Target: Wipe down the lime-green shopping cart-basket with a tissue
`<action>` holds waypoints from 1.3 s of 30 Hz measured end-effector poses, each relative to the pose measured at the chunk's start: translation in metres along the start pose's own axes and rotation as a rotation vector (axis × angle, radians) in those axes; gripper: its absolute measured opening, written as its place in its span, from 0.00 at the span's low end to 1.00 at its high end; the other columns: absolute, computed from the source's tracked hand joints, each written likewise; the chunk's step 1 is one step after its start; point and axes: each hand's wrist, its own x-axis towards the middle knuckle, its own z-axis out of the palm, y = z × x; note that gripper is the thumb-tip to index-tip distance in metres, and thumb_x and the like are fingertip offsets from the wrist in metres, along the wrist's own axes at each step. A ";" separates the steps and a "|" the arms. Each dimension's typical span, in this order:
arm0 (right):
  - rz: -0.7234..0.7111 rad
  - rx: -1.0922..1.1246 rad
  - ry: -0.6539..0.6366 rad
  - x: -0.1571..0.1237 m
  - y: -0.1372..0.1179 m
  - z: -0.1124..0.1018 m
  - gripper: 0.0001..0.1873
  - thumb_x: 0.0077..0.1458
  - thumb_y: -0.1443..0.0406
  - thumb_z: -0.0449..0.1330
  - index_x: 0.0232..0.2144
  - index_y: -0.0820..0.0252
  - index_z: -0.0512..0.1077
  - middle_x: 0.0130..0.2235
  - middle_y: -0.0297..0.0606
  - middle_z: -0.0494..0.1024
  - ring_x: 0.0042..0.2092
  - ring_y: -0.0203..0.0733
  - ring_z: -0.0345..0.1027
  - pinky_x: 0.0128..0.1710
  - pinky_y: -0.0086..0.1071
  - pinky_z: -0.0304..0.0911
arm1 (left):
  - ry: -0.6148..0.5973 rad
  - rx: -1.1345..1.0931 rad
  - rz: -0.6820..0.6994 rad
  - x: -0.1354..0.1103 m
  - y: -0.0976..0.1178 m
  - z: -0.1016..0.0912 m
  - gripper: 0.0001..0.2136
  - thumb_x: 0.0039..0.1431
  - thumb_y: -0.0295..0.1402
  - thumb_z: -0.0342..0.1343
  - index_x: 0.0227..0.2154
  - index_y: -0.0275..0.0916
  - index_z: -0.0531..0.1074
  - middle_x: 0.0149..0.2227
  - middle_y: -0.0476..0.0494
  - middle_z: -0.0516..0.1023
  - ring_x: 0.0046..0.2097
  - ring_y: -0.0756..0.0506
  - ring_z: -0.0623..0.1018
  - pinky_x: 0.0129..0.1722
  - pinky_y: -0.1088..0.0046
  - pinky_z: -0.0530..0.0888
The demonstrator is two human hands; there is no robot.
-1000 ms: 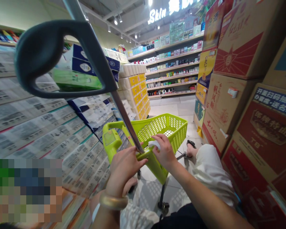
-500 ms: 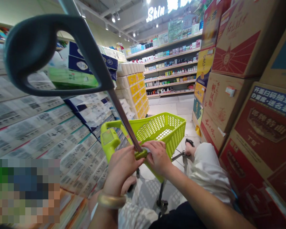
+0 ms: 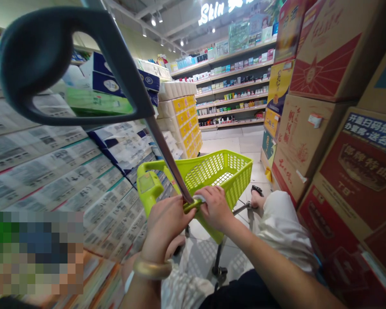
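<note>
Fingers of the right hand (image 3: 215, 208) are bent over a small white piece (image 3: 200, 198), pressing it to the near top edge of the green cart (image 3: 239, 186); most of the piece is hidden, so its full shape cannot be told. The left hand (image 3: 167, 216) grips that same edge beside the metal pole (image 3: 169, 159), thumb on the near side, fingertips out of sight.

The cart stands at the centre, directly before the person, its basket pointing away. The pole leans up leftward to a dark grey loop handle (image 3: 116, 64), which hangs well above both hands. Stacked paper packs (image 3: 116, 227) wall off the left side; on the right, cartons (image 3: 312, 124) rise near a knee in white trousers (image 3: 284, 219), leaving little sideways room. Pale floor (image 3: 233, 139) lies open beyond the basket — a gap running to the far shelves (image 3: 234, 90).

One second ago the right hand was raised a little off the edge, the white piece showing more; now it is down on it, close beside the left thumb. Since the half-second frame both hands have barely shifted — the left keeps its place.
</note>
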 end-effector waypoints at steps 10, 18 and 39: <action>-0.054 0.011 -0.147 0.016 -0.016 -0.004 0.16 0.50 0.70 0.53 0.41 0.55 0.72 0.40 0.36 0.76 0.46 0.43 0.66 0.58 0.42 0.44 | 0.049 0.006 0.016 -0.002 0.000 0.002 0.15 0.56 0.46 0.51 0.39 0.48 0.77 0.38 0.43 0.83 0.41 0.37 0.81 0.35 0.65 0.71; 0.120 -0.081 -0.148 0.023 0.009 -0.011 0.12 0.56 0.68 0.49 0.34 0.56 0.73 0.39 0.35 0.77 0.44 0.42 0.65 0.56 0.41 0.44 | 0.025 -0.019 -0.018 -0.003 0.002 0.000 0.16 0.56 0.48 0.53 0.40 0.47 0.78 0.39 0.44 0.83 0.42 0.40 0.80 0.38 0.68 0.71; -0.084 -0.012 0.015 0.016 -0.007 0.002 0.13 0.66 0.65 0.49 0.34 0.57 0.73 0.35 0.35 0.77 0.39 0.39 0.66 0.45 0.32 0.54 | 0.032 0.006 -0.017 -0.001 0.001 0.002 0.16 0.57 0.48 0.51 0.41 0.50 0.78 0.39 0.44 0.83 0.42 0.39 0.81 0.37 0.67 0.71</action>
